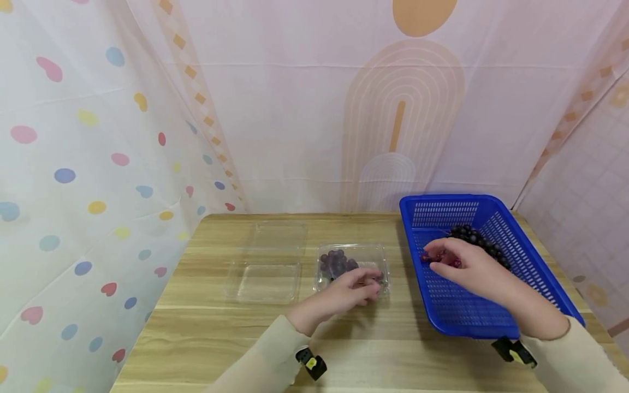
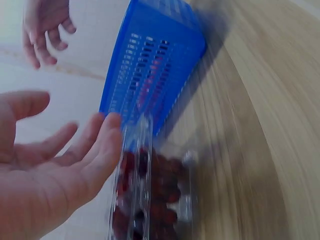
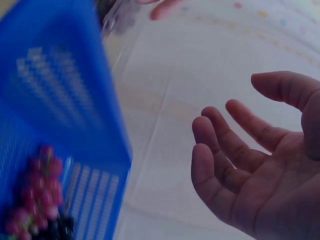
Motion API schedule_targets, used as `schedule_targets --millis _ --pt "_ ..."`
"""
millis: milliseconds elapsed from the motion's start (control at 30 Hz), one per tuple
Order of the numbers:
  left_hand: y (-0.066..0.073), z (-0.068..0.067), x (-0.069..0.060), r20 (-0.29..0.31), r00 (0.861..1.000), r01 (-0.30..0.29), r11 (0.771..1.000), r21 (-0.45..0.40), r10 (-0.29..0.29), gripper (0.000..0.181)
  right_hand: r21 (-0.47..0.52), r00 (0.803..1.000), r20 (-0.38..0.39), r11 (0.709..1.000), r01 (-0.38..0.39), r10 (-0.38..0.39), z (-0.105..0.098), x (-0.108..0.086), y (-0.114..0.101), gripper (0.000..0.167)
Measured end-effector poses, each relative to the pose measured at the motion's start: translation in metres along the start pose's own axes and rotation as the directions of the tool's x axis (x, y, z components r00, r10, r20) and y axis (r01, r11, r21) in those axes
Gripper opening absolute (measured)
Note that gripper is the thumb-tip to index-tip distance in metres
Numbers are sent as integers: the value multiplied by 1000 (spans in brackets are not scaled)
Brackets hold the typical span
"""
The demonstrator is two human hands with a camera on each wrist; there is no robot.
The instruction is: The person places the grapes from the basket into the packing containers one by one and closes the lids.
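Note:
My left hand (image 1: 344,295), fingers loosely bent and apart, hovers over the front right part of a clear plastic box (image 1: 321,281) holding dark purple grapes (image 1: 338,263). In the left wrist view that hand (image 2: 65,165) holds nothing. Above the blue basket (image 1: 432,305) is my right hand (image 1: 472,267), its fingers relaxed; the right wrist view shows this hand (image 3: 255,170) without anything in it. Red grapes (image 3: 42,192) and black grapes (image 3: 60,227) lie in the basket, the red ones partly hidden by the right hand in the head view.
An empty clear container with its lid spread open (image 1: 267,284) lies on the wooden table (image 1: 196,327), left of the grape box. A patterned curtain (image 1: 285,109) hangs behind the table. Dark bands with a yellow mark are on both wrists.

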State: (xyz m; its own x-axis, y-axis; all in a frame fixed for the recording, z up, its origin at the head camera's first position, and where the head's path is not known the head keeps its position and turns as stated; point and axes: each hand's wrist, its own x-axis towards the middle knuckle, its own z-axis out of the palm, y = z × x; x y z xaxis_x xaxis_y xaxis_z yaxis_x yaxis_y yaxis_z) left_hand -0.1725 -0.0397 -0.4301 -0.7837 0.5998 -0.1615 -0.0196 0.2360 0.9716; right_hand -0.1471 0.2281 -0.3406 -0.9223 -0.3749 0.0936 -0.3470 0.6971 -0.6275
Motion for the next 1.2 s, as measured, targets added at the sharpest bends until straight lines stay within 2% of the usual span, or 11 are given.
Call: schedule_targets --millis 133,233,367,533,667,767,933,1200 --pt "9 14 15 -73 996 -44 999 9 45 46 -130 998 -57 991 20 -28 -12 6 13 34" --pt "13 25 26 -135 987 -85 996 40 89 48 -197 997 -67 980 15 -29 -20 12 26 40" --pt "15 39 40 -227 966 -112 991 67 125 52 -246 999 -41 969 13 -24 -31 22 46 47" --pt "17 53 58 -309 942 -121 991 49 131 56 -312 1000 -11 950 2 -6 -42 36 69 53" --pt "16 62 73 -379 915 -134 990 34 137 57 -363 1000 -5 932 -28 28 -50 46 82 57" --pt "16 67 83 -430 893 -142 990 11 133 56 -380 999 -2 924 -40 42 -52 54 94 57" --pt "17 76 95 -489 868 -111 994 -23 86 55 -389 996 19 919 -71 86 -56 64 116 59" --pt "20 82 104 -513 858 -75 993 -89 19 53 -288 980 49 942 -172 194 -59 67 140 64"
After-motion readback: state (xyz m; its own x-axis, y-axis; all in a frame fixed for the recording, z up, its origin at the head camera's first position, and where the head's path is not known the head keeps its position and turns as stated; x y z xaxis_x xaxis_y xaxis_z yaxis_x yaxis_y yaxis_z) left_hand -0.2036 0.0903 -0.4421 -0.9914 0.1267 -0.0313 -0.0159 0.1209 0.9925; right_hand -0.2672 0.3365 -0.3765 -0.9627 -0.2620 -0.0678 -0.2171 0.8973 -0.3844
